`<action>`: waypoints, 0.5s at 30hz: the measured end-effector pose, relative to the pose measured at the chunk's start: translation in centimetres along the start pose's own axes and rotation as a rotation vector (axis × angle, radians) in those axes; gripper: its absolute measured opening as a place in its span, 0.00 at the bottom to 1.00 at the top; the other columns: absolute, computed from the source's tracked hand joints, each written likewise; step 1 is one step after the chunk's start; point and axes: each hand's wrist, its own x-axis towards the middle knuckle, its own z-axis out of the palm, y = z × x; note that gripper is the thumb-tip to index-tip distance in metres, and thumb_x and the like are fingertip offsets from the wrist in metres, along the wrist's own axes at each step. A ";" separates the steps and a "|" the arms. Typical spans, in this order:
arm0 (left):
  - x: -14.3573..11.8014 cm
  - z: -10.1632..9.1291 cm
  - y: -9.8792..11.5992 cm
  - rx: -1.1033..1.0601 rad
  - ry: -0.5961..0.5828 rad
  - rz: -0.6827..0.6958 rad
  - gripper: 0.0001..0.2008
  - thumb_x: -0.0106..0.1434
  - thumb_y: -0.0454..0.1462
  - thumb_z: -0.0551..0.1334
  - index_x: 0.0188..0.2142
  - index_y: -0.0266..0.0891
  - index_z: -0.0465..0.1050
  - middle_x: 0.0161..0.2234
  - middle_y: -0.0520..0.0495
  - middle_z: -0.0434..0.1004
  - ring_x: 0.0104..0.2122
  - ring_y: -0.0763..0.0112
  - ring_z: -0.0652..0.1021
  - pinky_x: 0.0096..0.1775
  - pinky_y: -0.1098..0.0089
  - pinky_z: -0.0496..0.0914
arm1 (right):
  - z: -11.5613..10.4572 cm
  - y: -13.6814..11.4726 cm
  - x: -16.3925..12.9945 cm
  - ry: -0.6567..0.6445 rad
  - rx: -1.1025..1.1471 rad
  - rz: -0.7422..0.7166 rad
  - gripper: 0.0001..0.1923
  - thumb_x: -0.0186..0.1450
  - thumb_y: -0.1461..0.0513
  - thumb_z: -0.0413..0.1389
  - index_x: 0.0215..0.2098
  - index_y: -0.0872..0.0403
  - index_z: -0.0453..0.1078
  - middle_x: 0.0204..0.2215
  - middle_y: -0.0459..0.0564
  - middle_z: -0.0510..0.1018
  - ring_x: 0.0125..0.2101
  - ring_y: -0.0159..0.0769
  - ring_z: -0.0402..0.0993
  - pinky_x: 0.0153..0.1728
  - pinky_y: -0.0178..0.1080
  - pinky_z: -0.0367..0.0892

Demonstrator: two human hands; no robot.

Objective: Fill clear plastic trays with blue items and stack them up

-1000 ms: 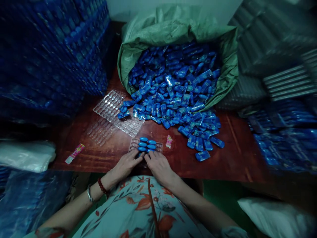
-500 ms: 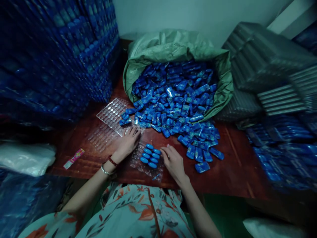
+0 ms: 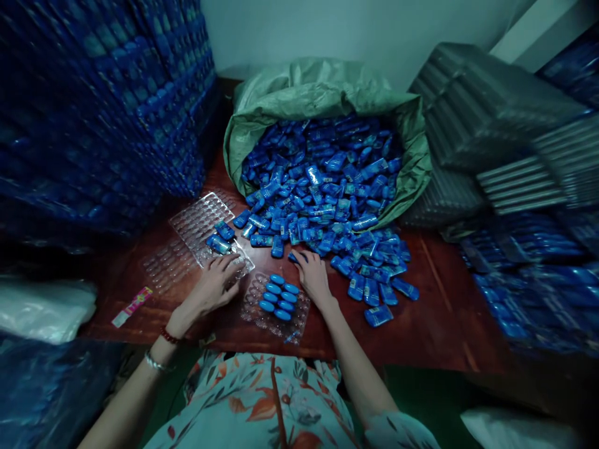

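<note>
On a dark red-brown wooden desk [image 3: 435, 305], eight glossy light-blue oval pieces [image 3: 281, 297] between two bare hands

Between the grips and slightly nearer the person's body, the oval pieces lie in two slanting columns on a clear moulded plastic tray [image 3: 262, 321]. The left grip [image 3: 213, 285] is spread, thumb apart from the fingers, its fingertips over the near end of a long clear plastic blister sheet [image 3: 189, 223]. Just beyond those fingertips, two blue wrapped packets [image 3: 219, 243] lie on that sheet. The right grip [image 3: 312, 274] has its fingertips on a single dark-blue packet [image 3: 294, 257]; whether it pinches this or only touches it, I cannot tell.

Close beyond the right grip spreads a loose heap of small blue packets [image 3: 327, 215], spilling from the mouth of a green woven sack [image 3: 238, 140]. Right of the right grip, past the nearest packets, desk surface shows; the desk's near edge runs behind both grips, under the forearms. Well left of the left grip lies a pink-and-yellow printed strip [image 3: 132, 307].

Under the left fingers, the sheet's end is covered. The right fingers hide part of their packet. Tall stacks of blue-filled packs [image 3: 168, 118], far left of the grips, are dark, blurred and cut off by the frame.
</note>
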 end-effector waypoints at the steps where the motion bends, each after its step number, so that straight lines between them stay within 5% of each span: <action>1: 1.0 -0.1 0.3 -0.020 0.033 -0.005 0.17 0.63 0.36 0.53 0.52 0.40 0.66 0.54 0.40 0.66 0.52 0.57 0.68 0.52 0.54 0.62 | 0.1 0.0 -0.5 0.008 0.037 -0.004 0.22 0.67 0.64 0.48 0.59 0.51 0.60 0.49 0.55 0.69 0.47 0.44 0.62 0.43 0.45 0.64; 4: 5.0 0.2 1.1 0.037 0.070 -0.086 0.15 0.66 0.36 0.51 0.50 0.38 0.67 0.50 0.39 0.69 0.48 0.58 0.70 0.47 0.60 0.66 | 0.1 0.9 -2.1 0.052 0.168 -0.014 0.25 0.67 0.62 0.47 0.62 0.53 0.55 0.51 0.57 0.67 0.50 0.43 0.62 0.47 0.46 0.63; 9: 11.0 1.5 0.9 0.231 -0.097 -0.281 0.15 0.61 0.38 0.60 0.46 0.31 0.69 0.47 0.32 0.69 0.47 0.48 0.69 0.46 0.56 0.64 | -0.2 3.1 -3.1 0.096 0.251 0.099 0.28 0.64 0.53 0.52 0.59 0.56 0.59 0.46 0.57 0.69 0.45 0.44 0.64 0.47 0.48 0.64; 15: 12.1 2.3 1.3 0.199 -0.122 -0.262 0.16 0.60 0.36 0.62 0.46 0.30 0.67 0.44 0.31 0.71 0.46 0.47 0.70 0.46 0.55 0.63 | 0.7 1.8 -1.7 0.138 0.310 0.254 0.17 0.63 0.52 0.53 0.43 0.55 0.69 0.40 0.55 0.72 0.42 0.44 0.66 0.45 0.47 0.64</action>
